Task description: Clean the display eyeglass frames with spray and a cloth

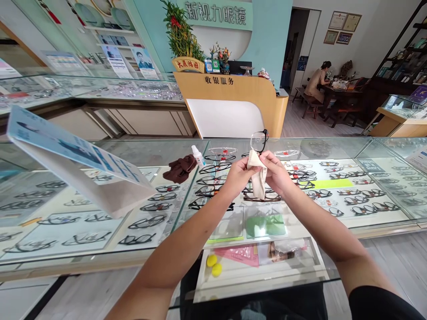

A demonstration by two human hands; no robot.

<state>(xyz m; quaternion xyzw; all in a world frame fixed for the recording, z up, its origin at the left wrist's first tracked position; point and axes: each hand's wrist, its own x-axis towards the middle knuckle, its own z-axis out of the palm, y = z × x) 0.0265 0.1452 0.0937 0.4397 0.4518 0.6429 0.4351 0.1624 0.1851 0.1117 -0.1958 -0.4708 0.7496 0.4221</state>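
My left hand [240, 172] and my right hand [276, 170] come together above the glass counter, fingers closed on a cream cloth [258, 183]. The cloth wraps part of a pair of eyeglasses [259, 141]; one clear lens with a dark rim sticks up above my fingers. How each finger grips the frame under the cloth is hidden. On the counter to the left lie a crumpled dark brown cloth [180, 170] and a small white bottle [198, 155], which is tilted. Several eyeglass frames [215, 180] are lined up below and around my hands.
A folded display card [80, 155] stands on the counter at left. Near me is a drawer [267, 273] seen through glass, with yellow round cases [216, 270]. A wooden cashier desk [230, 89] stands opposite. A person [316, 84] sits at a far table.
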